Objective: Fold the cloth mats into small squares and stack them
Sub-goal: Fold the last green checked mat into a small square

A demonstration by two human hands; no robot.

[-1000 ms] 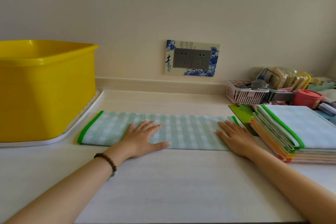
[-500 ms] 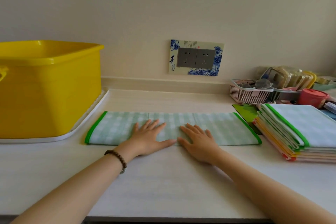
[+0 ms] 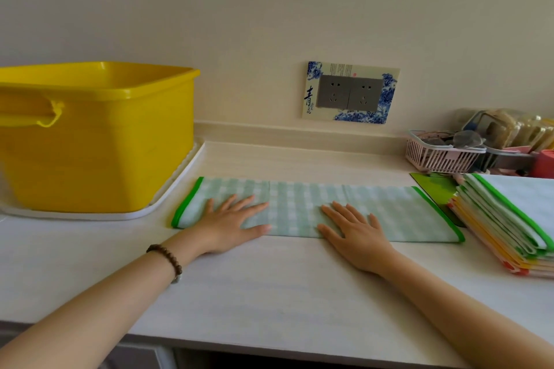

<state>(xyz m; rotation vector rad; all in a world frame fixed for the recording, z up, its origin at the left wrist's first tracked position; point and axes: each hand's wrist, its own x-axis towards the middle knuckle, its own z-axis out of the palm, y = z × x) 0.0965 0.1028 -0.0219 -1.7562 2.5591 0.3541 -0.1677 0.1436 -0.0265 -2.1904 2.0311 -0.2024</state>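
A pale countertop (image 3: 269, 287) runs along a cream wall with a blue-patterned double socket (image 3: 349, 93) at frame centre. A yellow tub (image 3: 99, 141) sits at left; a stack of folded mats (image 3: 506, 225) at right. Mid-frame lies a green-checked cloth mat (image 3: 299, 204), folded into a long strip. The left hand (image 3: 230, 223) and the right hand (image 3: 353, 231) press flat on it, fingers straight and spread, gripping nothing.

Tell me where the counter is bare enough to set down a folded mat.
Bare counter lies in front of the green checked mat, down to the near edge. Another strip runs behind the mat, up to the wall ledge. Crowded: yellow tub at left; mat stack and pink basket at right.
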